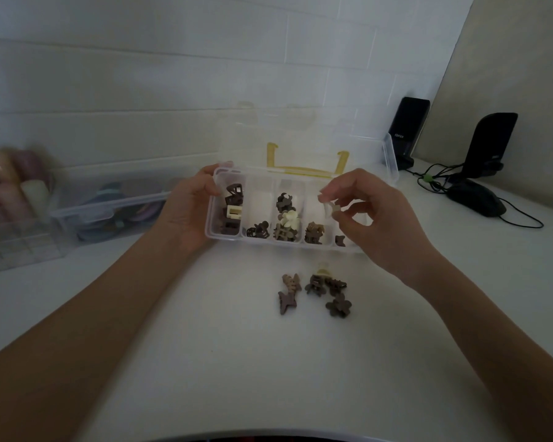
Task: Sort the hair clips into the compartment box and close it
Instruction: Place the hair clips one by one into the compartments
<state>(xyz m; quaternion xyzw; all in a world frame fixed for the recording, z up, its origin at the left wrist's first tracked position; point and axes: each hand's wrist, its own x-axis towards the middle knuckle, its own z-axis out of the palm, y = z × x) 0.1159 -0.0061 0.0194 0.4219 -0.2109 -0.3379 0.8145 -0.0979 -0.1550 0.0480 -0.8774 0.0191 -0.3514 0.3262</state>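
- Over the rightmost compartment, a pale clip (332,209) is pinched by the right hand (372,215).
- Compartment box (259,240), lid up, is gripped at its left end by the left hand (190,207).
- Loose clips (315,290) are seen on the table (205,346), just before the box.

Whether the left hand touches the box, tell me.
Touching. The head view shows the left hand gripping the box at its left end.

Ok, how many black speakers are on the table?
2: one speaker stands behind the compartment box's right end, the other speaker farther right, behind the mouse.
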